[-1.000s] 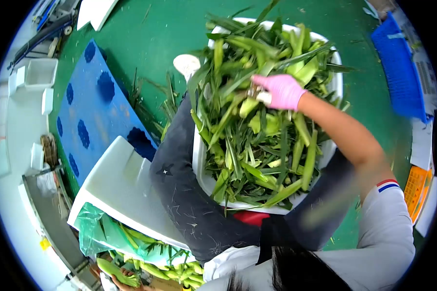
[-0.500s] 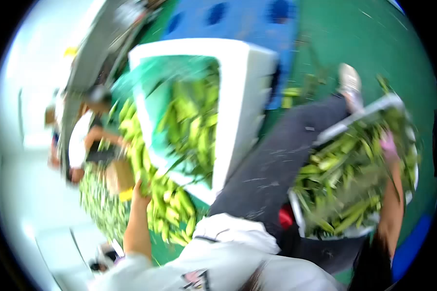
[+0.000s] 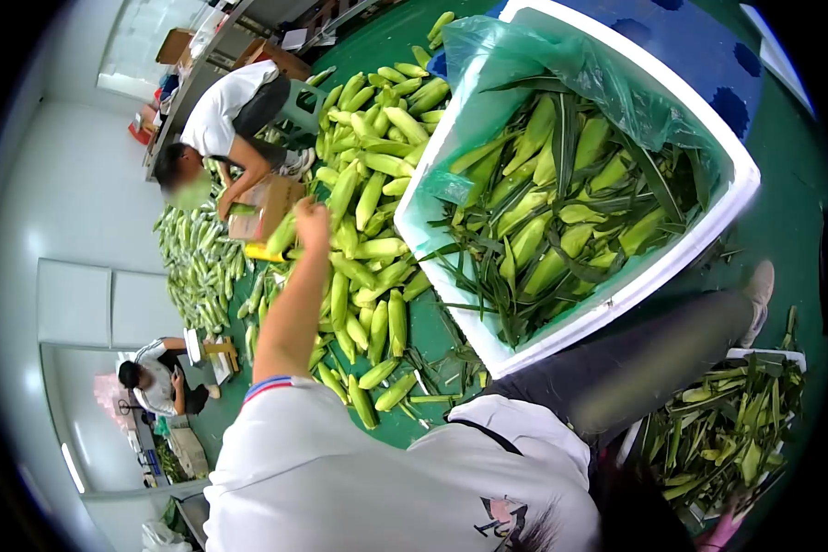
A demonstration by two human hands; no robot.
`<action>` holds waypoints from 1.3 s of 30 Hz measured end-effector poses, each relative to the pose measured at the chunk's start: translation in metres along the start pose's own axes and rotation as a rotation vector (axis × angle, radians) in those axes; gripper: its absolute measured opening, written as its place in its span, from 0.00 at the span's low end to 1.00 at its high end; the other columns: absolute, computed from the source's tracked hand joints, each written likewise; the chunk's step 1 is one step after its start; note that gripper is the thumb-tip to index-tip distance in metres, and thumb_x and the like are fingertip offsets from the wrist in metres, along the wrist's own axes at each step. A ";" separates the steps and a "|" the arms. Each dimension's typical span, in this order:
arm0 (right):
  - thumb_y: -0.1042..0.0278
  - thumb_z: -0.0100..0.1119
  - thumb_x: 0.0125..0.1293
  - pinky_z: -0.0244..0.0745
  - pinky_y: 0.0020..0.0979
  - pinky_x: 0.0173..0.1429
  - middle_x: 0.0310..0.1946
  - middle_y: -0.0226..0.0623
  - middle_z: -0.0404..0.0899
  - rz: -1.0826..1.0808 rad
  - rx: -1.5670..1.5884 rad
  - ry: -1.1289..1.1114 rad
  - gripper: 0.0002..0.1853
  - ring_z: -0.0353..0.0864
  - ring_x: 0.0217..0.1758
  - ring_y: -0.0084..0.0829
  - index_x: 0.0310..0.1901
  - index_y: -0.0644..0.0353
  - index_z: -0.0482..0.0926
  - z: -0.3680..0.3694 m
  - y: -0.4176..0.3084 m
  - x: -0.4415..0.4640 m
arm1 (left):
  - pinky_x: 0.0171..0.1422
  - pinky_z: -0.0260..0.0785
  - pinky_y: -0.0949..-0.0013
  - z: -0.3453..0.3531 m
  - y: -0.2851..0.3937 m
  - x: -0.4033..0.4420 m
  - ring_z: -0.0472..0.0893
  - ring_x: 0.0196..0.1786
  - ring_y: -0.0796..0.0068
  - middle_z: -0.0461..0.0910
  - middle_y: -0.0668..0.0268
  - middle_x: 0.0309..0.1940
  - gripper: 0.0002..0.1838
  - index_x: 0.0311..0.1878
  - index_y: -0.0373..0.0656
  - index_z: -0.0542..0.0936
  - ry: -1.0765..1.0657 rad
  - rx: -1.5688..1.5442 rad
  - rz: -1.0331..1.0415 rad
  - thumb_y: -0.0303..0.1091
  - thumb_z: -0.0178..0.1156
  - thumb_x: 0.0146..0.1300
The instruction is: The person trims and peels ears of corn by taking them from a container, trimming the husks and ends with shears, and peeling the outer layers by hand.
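Observation:
My left hand (image 3: pixel 312 223), bare and at the end of an outstretched arm, is closed on a green ear of corn (image 3: pixel 282 235). Beneath and beside it spreads a big pile of corn in husks (image 3: pixel 382 166) on the floor. A white foam box (image 3: pixel 731 156) lined with green plastic (image 3: pixel 561 60) stands to the right of the pile, holding husked ears and long leaves. At the lower right edge, my right hand (image 3: pixel 727 529) in a pink glove is by a white tub of stripped leaves (image 3: pixel 727 432); its fingers are not clear.
A person in white (image 3: pixel 216 115) bends over a cardboard box (image 3: pixel 271 202) at upper left, beside more ears (image 3: pixel 193 267). Another person (image 3: pixel 161 377) sits farther back. A green stool (image 3: pixel 302 106), shelves and a blue mat (image 3: pixel 681 46) are in view. My leg (image 3: pixel 653 359) stretches right.
The view has swung left, bringing the corn pile and foam box toward the centre. The leaf tub and my gloved right hand have shifted to the lower right edge.

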State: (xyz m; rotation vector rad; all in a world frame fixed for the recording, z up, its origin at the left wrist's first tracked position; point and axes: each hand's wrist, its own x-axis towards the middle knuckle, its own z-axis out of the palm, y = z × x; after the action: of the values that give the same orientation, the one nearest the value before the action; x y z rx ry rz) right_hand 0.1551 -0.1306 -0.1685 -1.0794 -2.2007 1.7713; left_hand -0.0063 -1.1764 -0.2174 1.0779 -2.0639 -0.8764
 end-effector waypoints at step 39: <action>0.62 0.73 0.54 0.75 0.31 0.56 0.51 0.42 0.74 -0.035 0.115 -0.298 0.44 0.78 0.52 0.32 0.69 0.66 0.61 0.122 -0.078 -0.163 | 0.53 0.76 0.56 0.124 0.391 -0.549 0.78 0.54 0.60 0.75 0.54 0.56 0.38 0.73 0.44 0.63 -2.449 -0.356 -0.288 0.61 0.51 0.70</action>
State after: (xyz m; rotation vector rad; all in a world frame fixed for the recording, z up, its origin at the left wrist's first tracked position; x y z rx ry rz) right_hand 0.1791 -0.3291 -0.0824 -0.7909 -2.2214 2.1333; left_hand -0.0204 -0.5005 -0.1069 -0.7719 -2.5857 -3.5441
